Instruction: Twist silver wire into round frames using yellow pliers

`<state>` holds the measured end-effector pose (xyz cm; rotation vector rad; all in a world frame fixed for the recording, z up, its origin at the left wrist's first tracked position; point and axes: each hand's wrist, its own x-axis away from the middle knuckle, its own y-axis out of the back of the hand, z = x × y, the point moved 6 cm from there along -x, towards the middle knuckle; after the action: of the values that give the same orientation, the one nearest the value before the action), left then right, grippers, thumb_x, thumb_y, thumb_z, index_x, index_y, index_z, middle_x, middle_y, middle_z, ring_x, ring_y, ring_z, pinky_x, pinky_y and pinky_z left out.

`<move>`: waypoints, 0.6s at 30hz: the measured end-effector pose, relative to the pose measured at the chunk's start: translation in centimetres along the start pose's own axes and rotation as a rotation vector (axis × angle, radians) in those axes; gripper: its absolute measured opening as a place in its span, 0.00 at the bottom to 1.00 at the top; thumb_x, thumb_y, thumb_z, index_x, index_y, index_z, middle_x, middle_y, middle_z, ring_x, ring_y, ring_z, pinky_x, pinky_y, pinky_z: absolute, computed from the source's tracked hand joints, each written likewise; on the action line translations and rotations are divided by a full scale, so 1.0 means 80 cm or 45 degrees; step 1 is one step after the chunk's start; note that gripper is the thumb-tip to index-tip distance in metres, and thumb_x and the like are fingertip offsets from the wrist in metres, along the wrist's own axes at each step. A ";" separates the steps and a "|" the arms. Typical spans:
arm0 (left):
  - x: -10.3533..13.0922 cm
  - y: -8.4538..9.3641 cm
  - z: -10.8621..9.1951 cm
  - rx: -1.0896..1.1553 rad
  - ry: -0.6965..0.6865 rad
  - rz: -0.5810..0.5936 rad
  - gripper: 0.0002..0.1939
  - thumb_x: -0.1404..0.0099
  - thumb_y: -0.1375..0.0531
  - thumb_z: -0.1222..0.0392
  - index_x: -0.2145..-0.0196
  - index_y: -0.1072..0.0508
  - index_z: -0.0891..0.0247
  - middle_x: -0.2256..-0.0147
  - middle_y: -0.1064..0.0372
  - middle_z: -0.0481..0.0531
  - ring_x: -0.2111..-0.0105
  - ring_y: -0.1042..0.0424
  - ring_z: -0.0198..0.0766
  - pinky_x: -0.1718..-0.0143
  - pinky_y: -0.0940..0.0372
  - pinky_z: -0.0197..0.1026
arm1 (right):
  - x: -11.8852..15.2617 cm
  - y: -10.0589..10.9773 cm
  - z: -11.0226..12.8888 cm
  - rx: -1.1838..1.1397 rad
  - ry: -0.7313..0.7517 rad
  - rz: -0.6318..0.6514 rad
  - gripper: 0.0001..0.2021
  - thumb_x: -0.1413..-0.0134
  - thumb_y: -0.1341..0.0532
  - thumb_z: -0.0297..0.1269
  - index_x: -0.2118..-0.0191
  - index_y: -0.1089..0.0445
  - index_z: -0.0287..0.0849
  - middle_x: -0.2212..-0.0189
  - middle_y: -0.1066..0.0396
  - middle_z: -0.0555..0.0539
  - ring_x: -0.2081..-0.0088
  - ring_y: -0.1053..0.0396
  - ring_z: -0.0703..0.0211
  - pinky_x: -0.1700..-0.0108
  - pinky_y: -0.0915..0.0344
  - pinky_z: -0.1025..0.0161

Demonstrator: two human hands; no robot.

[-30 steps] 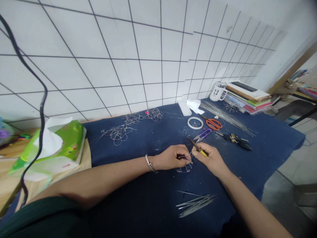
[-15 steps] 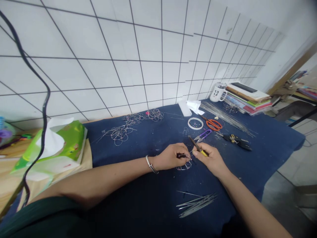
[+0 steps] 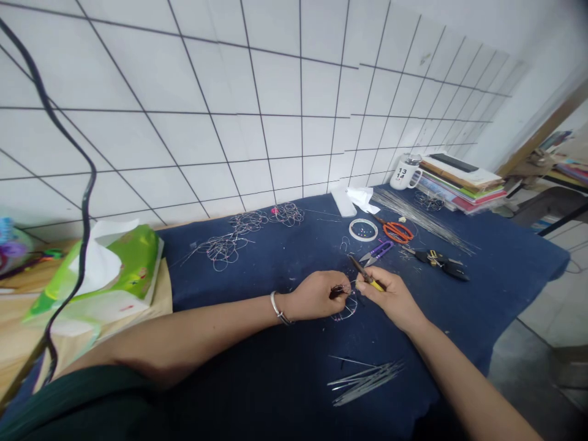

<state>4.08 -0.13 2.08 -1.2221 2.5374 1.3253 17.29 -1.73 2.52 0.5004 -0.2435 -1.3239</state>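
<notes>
My left hand (image 3: 319, 296) is closed on a small round wire piece (image 3: 348, 308) with pinkish beads, which hangs partly below the fingers. In my right hand (image 3: 390, 294) are pliers (image 3: 361, 269) with dark jaws and yellow handles, the jaws pointing up and to the left. The fingertips of both hands nearly meet, with a thin wire between them. Part of the wire piece is hidden by my left fingers. Just beyond the pliers lie purple thread snips (image 3: 379, 250) and a white ring-shaped dish (image 3: 364, 230) of small beads.
Cut wires (image 3: 365, 380) lie nearest me on the blue cloth (image 3: 257, 367). Finished-looking wire tangles (image 3: 225, 250) sit at the back left. Orange scissors (image 3: 397, 231), black cutters (image 3: 436, 263), long wires (image 3: 422, 217), a mug (image 3: 404, 174) and books (image 3: 459, 180) stand right. A tissue pack (image 3: 133, 263) is left.
My left hand has turned slightly, and the hanging part of the wire piece shows more of its round outline. The pliers stay in my right hand, almost unmoved.
</notes>
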 end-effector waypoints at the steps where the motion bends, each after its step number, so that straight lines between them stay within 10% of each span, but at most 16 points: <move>1: 0.000 0.000 0.000 0.000 0.004 0.002 0.07 0.47 0.48 0.70 0.70 0.32 0.66 0.73 0.34 0.47 0.75 0.38 0.29 0.71 0.42 0.31 | 0.000 0.000 -0.001 -0.010 -0.003 0.002 0.09 0.48 0.44 0.42 0.70 0.36 0.42 0.76 0.43 0.54 0.73 0.46 0.66 0.70 0.48 0.68; 18: -0.001 -0.002 0.002 -0.004 0.022 0.015 0.06 0.47 0.48 0.70 0.71 0.32 0.66 0.73 0.34 0.47 0.75 0.38 0.29 0.71 0.42 0.31 | -0.002 -0.002 -0.004 -0.003 -0.024 -0.013 0.10 0.49 0.45 0.43 0.71 0.37 0.41 0.77 0.43 0.53 0.74 0.45 0.66 0.70 0.47 0.68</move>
<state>4.20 0.02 1.89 -1.2268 2.5592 1.3277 17.24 -1.57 2.16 0.4878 -0.2550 -1.3392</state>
